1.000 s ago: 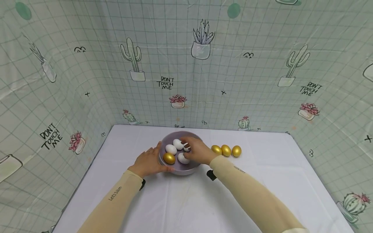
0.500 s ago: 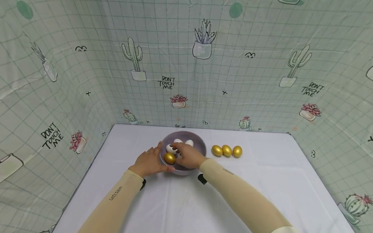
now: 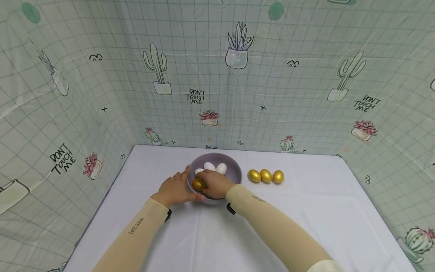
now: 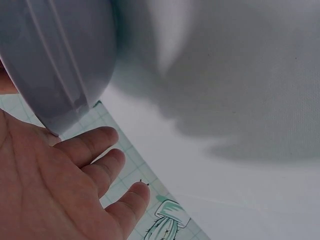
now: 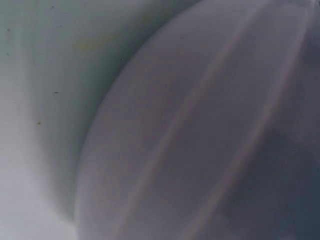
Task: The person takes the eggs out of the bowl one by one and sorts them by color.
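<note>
A round mauve bowl holds one gold egg and several white eggs. My right hand reaches inside, fingers over the gold egg and thumb at its near side, pinching it. The palm hides part of the bowl's contents. Against the bowl's left side rests my left hand, thumb and index finger spread along the rim. In the left wrist view the other fingers of that hand stick out loosely beside the bowl's outer wall. Only the bowl's side fills the right wrist view.
Right of the bowl, three gold eggs lie in a row on the white tablecloth. A fabric backdrop with cactus drawings rises behind the table and along both sides.
My right hand has moved left inside the bowl, from the white eggs at the right to the gold egg. The left hand stays at the bowl's rim.
</note>
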Demonstrator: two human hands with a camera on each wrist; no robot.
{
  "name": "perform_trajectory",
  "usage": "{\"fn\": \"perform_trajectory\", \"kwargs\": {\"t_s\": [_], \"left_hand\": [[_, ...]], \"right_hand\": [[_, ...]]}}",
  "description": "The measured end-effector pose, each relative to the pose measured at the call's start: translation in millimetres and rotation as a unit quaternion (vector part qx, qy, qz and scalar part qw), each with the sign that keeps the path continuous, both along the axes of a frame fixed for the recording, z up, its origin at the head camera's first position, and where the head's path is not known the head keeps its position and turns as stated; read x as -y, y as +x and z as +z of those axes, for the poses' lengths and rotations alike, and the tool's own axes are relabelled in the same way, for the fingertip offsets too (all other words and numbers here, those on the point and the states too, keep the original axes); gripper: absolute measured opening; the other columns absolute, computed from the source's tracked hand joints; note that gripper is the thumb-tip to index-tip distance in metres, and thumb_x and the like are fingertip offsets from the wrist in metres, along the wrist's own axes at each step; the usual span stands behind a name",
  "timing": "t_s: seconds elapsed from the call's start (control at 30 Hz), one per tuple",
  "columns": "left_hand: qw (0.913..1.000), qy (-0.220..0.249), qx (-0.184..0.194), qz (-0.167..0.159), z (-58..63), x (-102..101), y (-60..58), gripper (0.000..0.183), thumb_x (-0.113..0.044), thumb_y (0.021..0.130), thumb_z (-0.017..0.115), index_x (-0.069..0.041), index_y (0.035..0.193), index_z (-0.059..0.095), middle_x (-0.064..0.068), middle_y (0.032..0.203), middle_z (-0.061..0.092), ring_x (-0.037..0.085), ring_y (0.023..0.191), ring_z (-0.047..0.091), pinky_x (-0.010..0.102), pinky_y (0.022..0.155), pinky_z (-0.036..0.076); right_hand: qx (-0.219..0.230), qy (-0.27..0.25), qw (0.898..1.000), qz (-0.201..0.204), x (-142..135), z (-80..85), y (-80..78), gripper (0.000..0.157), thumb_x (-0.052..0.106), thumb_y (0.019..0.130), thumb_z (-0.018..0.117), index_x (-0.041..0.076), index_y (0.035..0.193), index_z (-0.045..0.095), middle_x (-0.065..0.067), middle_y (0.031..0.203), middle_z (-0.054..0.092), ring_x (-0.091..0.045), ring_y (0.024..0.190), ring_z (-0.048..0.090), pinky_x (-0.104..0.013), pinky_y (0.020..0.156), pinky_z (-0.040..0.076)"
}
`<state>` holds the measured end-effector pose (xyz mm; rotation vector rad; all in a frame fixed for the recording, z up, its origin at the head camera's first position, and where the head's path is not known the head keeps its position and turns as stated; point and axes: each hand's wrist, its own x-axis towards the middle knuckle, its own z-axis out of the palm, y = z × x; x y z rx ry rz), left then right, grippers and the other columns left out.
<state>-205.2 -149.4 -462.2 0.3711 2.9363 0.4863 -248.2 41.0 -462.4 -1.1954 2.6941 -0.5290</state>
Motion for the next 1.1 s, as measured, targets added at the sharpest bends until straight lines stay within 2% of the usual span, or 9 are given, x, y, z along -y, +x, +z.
{"fn": "perform_trajectory", "kwargs": {"t_s": [0.13,0.3,0.43,0.83,1.1], "left_hand": [[1.0,0.002,0.002,0.001,-0.1,-0.9,-0.3,0.133,-0.084,0.068,0.065,0.0,0.159,0.016,0.027,0.15,0.041,0.044,0.138,0.038,0.057,0.108,0.034],[1.0,0.005,0.0,0.001,-0.1,-1.1,0.2,0.133,-0.084,0.068,0.066,0.0,0.158,0.016,0.026,0.15,0.041,0.044,0.138,0.038,0.058,0.108,0.034],[1.0,0.005,0.004,0.003,0.0,-0.5,0.5,0.134,-0.084,0.068,0.065,-0.001,0.159,0.014,0.026,0.151,0.039,0.045,0.139,0.037,0.057,0.109,0.033],[1.0,0.004,0.002,0.001,0.7,-1.1,0.4,0.133,-0.084,0.068,0.065,-0.001,0.159,0.014,0.025,0.151,0.039,0.045,0.138,0.037,0.057,0.108,0.034],[1.0,0.005,0.007,0.003,0.9,-0.8,1.6,0.133,-0.084,0.069,0.065,-0.002,0.159,0.014,0.024,0.153,0.038,0.045,0.139,0.036,0.057,0.109,0.033]], "right_hand": [[-0.007,0.024,1.0,0.005,3.4,-2.4,-0.4,0.05,0.027,0.088,0.079,0.011,0.132,0.062,-0.004,0.129,0.062,-0.018,0.117,0.057,-0.032,0.101,0.044],[-0.007,0.05,0.999,0.006,5.0,-4.1,1.2,0.049,0.028,0.088,0.079,0.011,0.132,0.063,-0.003,0.125,0.064,-0.018,0.115,0.059,-0.031,0.101,0.044],[-0.005,0.05,0.999,0.014,4.2,-3.7,1.9,0.047,0.024,0.089,0.079,0.009,0.131,0.064,-0.003,0.122,0.066,-0.019,0.113,0.06,-0.03,0.1,0.044],[0.029,0.043,0.998,0.028,1.7,-8.1,-3.0,0.048,0.024,0.091,0.076,0.013,0.135,0.062,0.0,0.13,0.064,-0.018,0.119,0.059,-0.03,0.104,0.041],[0.038,0.033,0.998,0.03,0.3,-10.3,-5.0,0.046,0.023,0.091,0.077,0.013,0.133,0.064,0.001,0.126,0.065,-0.016,0.112,0.061,-0.029,0.1,0.044]]}}
